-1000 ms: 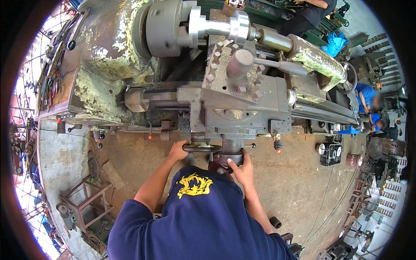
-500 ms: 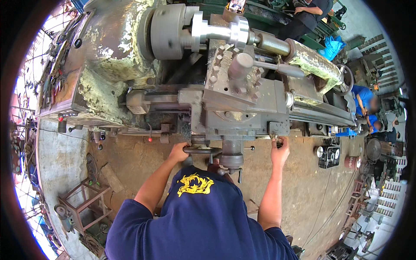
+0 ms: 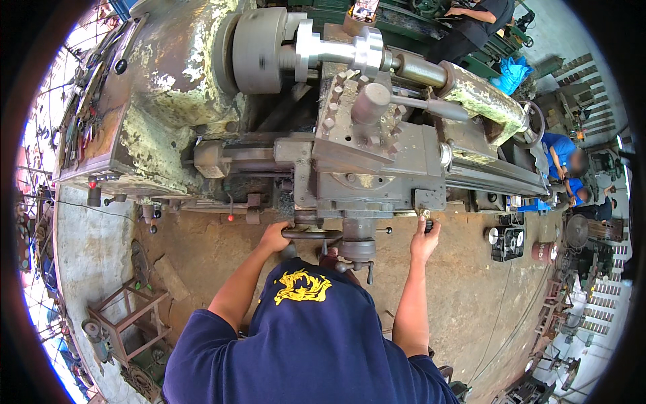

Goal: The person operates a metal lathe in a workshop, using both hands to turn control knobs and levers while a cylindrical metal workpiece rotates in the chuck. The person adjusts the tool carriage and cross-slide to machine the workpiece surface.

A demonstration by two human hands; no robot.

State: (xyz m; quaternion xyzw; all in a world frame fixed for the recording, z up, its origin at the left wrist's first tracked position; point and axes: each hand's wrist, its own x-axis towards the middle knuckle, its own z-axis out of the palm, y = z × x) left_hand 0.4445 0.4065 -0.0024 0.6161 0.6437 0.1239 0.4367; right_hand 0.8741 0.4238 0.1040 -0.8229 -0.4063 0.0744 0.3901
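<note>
My left hand (image 3: 275, 238) is closed round the rim of a dark handwheel (image 3: 313, 235) on the front of a lathe. On the right, my right hand (image 3: 424, 245) has its fingers round a small black knob (image 3: 428, 227), just below a dark plate (image 3: 430, 199) at the slide's end. A shiny metal workpiece (image 3: 336, 51) with two wide collars sits between the grey chuck (image 3: 257, 51) and the tailstock (image 3: 484, 97). The tool post (image 3: 356, 124), with several square-headed bolts and a clamp lever (image 3: 431, 106), stands in front of the workpiece. My fingertips are partly hidden.
A crank (image 3: 357, 264) with ball-ended handles sticks out between my arms. Hand tools lie on the headstock (image 3: 158, 74) at left. A metal frame (image 3: 128, 320) stands on the floor. A black crate (image 3: 508, 242) is at right. People in dark (image 3: 471, 30) and blue (image 3: 558, 151) clothes are farther off.
My right hand has moved slightly down and left, and the black knob now shows between its fingers. My left hand stays on the handwheel. The whole view has shifted a little.
</note>
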